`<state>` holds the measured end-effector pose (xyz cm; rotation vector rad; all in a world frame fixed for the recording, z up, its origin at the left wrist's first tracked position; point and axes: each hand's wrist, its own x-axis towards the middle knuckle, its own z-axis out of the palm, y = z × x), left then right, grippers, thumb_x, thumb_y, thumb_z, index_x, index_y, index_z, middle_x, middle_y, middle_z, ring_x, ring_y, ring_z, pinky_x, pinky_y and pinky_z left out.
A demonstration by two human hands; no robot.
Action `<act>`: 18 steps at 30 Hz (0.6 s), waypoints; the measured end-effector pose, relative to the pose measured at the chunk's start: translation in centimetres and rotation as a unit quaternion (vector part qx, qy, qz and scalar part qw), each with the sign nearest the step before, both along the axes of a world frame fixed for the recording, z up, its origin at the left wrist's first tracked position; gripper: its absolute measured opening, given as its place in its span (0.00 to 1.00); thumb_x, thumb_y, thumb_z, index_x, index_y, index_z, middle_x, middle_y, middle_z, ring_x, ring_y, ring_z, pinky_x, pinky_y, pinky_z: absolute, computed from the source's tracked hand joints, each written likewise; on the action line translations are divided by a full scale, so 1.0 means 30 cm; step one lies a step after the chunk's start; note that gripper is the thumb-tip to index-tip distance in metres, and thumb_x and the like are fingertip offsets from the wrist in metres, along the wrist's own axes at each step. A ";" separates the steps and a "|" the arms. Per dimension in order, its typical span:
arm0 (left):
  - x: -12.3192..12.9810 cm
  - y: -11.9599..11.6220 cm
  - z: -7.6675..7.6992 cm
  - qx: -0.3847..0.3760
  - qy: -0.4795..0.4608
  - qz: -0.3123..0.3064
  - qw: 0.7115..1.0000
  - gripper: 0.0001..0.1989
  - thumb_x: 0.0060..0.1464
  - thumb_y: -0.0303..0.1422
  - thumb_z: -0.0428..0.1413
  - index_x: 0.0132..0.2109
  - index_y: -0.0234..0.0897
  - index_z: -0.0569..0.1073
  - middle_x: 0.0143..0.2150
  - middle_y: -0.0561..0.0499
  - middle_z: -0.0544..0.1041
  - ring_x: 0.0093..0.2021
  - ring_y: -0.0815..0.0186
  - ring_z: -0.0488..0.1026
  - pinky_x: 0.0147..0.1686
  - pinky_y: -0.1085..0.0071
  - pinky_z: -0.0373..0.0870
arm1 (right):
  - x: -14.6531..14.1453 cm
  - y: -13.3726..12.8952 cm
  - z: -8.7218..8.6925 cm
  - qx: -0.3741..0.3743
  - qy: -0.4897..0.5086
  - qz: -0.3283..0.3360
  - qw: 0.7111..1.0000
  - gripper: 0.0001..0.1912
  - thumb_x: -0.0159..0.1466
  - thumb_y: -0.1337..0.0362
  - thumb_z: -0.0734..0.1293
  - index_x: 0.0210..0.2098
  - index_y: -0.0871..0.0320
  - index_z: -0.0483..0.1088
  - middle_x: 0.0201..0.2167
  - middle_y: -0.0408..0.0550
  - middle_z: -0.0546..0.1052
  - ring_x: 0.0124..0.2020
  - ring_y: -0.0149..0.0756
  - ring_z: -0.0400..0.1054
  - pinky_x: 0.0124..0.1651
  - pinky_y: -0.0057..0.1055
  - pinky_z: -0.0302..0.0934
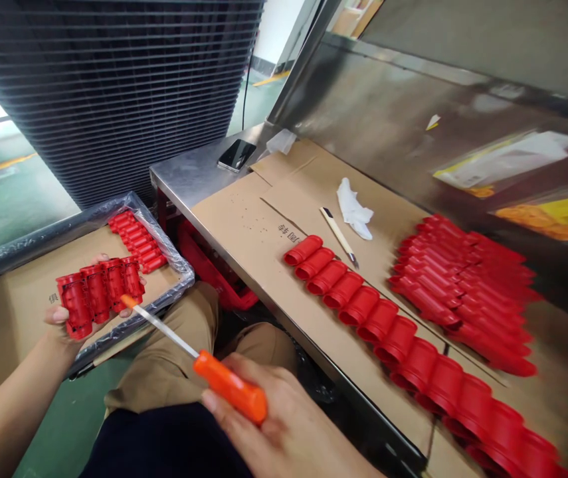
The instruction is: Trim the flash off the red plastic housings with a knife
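Table cardboard (264,219): two printed Chinese characters, reading roughly 圆井, are showing upside down near its seam.
Tray cardboard (19,305): one printed character is peeking out beside the thumb, too partial to read.

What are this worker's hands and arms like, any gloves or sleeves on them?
Both hands are bare, with no gloves, rings or watch in view. The left hand leads into a bare forearm with no sleeve showing. The right hand shows only to the wrist.

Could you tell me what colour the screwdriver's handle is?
Orange, clearest in the head view: the screwdriver handle in the right hand.
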<state>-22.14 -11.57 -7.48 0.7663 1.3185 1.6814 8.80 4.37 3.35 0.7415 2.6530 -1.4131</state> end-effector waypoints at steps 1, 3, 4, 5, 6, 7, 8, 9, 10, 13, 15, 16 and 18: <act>-0.035 -0.005 -0.013 -0.049 0.067 -0.004 0.997 0.52 0.40 0.72 0.52 0.63 0.44 0.73 0.59 0.35 0.79 0.57 0.34 0.79 0.49 0.40 0.80 | 0.020 0.011 -0.014 -0.016 0.024 -0.038 0.999 0.20 0.75 0.49 0.63 0.30 0.52 0.70 0.25 0.42 0.77 0.24 0.35 0.75 0.30 0.30 0.64; -0.116 -0.013 -0.049 -0.169 0.217 -0.015 0.961 0.51 0.42 0.71 0.51 0.65 0.43 0.71 0.58 0.35 0.78 0.54 0.37 0.80 0.48 0.40 0.80 | 0.066 0.027 -0.046 -0.046 0.059 -0.090 0.993 0.22 0.77 0.50 0.62 0.29 0.52 0.71 0.25 0.42 0.77 0.25 0.34 0.75 0.32 0.28 0.67; -0.155 -0.015 -0.072 -0.220 0.271 -0.016 0.937 0.49 0.43 0.67 0.56 0.65 0.42 0.71 0.58 0.35 0.76 0.55 0.37 0.78 0.49 0.40 0.80 | 0.089 0.031 -0.062 -0.056 0.075 -0.106 0.990 0.24 0.77 0.49 0.61 0.28 0.53 0.72 0.24 0.42 0.77 0.25 0.33 0.75 0.32 0.27 0.68; -0.187 -0.015 -0.099 -0.264 0.314 -0.015 0.912 0.47 0.41 0.59 0.62 0.65 0.41 0.71 0.59 0.34 0.75 0.58 0.36 0.76 0.53 0.38 0.77 | 0.111 0.032 -0.079 -0.064 0.083 -0.117 0.988 0.25 0.77 0.49 0.61 0.28 0.53 0.73 0.24 0.42 0.77 0.25 0.33 0.75 0.33 0.26 0.69; -0.210 -0.014 -0.128 -0.298 0.344 -0.011 0.890 0.46 0.37 0.51 0.66 0.64 0.39 0.72 0.61 0.33 0.73 0.61 0.33 0.73 0.57 0.35 0.74 | 0.130 0.030 -0.094 -0.072 0.084 -0.126 0.986 0.26 0.77 0.49 0.61 0.27 0.53 0.74 0.24 0.43 0.78 0.26 0.33 0.76 0.33 0.26 0.70; -0.221 -0.013 -0.157 -0.332 0.377 -0.012 0.865 0.47 0.33 0.45 0.67 0.64 0.38 0.73 0.63 0.31 0.70 0.64 0.29 0.69 0.60 0.31 0.70 | 0.145 0.026 -0.108 -0.084 0.078 -0.135 0.984 0.26 0.77 0.48 0.62 0.27 0.53 0.74 0.25 0.43 0.78 0.26 0.34 0.76 0.33 0.25 0.71; -0.222 -0.011 -0.185 -0.365 0.408 -0.015 0.836 0.48 0.31 0.40 0.67 0.65 0.36 0.73 0.65 0.28 0.68 0.66 0.25 0.65 0.60 0.27 0.66 | 0.156 0.021 -0.120 -0.099 0.066 -0.141 0.983 0.26 0.77 0.48 0.62 0.27 0.53 0.75 0.25 0.44 0.79 0.27 0.34 0.77 0.34 0.25 0.72; -0.213 -0.011 -0.210 -0.395 0.436 -0.022 0.808 0.50 0.30 0.38 0.67 0.66 0.35 0.73 0.67 0.25 0.66 0.67 0.20 0.62 0.59 0.22 0.62 | 0.164 0.015 -0.129 -0.116 0.054 -0.146 0.981 0.27 0.77 0.48 0.62 0.27 0.53 0.75 0.26 0.44 0.79 0.28 0.35 0.77 0.35 0.25 0.73; -0.198 -0.013 -0.228 -0.420 0.460 -0.030 0.782 0.53 0.31 0.37 0.66 0.69 0.33 0.71 0.69 0.21 0.64 0.68 0.16 0.60 0.57 0.18 0.60 | 0.169 0.009 -0.137 -0.131 0.045 -0.149 0.979 0.27 0.77 0.48 0.61 0.27 0.53 0.76 0.27 0.45 0.80 0.30 0.35 0.78 0.37 0.25 0.74; -0.149 -0.038 -0.243 -0.464 0.524 -0.047 0.713 0.56 0.39 0.40 0.66 0.76 0.32 0.61 0.77 0.15 0.52 0.74 0.14 0.49 0.56 0.13 0.54 | 0.174 0.000 -0.156 -0.147 0.042 -0.162 0.975 0.29 0.77 0.46 0.61 0.27 0.54 0.77 0.28 0.46 0.81 0.32 0.36 0.79 0.39 0.25 0.74; -0.129 -0.068 -0.228 -0.471 0.558 -0.057 0.681 0.49 0.49 0.44 0.64 0.75 0.30 0.62 0.77 0.17 0.54 0.76 0.19 0.49 0.61 0.18 0.53 | 0.177 0.001 -0.171 -0.141 0.045 -0.175 0.973 0.29 0.77 0.45 0.62 0.27 0.54 0.78 0.28 0.46 0.81 0.32 0.36 0.79 0.38 0.26 0.74; -0.124 -0.086 -0.219 -0.471 0.570 -0.064 0.671 0.42 0.54 0.45 0.62 0.72 0.29 0.67 0.74 0.17 0.60 0.74 0.22 0.55 0.63 0.23 0.56 | 0.179 0.001 -0.178 -0.140 0.046 -0.180 0.973 0.30 0.77 0.44 0.62 0.27 0.55 0.78 0.27 0.46 0.81 0.32 0.37 0.79 0.38 0.26 0.73; -0.119 -0.118 -0.209 -0.469 0.585 -0.076 0.658 0.30 0.58 0.43 0.59 0.61 0.27 0.76 0.62 0.21 0.73 0.67 0.26 0.68 0.62 0.33 0.64 | 0.182 0.000 -0.194 -0.140 0.045 -0.188 0.971 0.31 0.76 0.43 0.62 0.26 0.55 0.78 0.27 0.47 0.81 0.31 0.37 0.78 0.37 0.27 0.73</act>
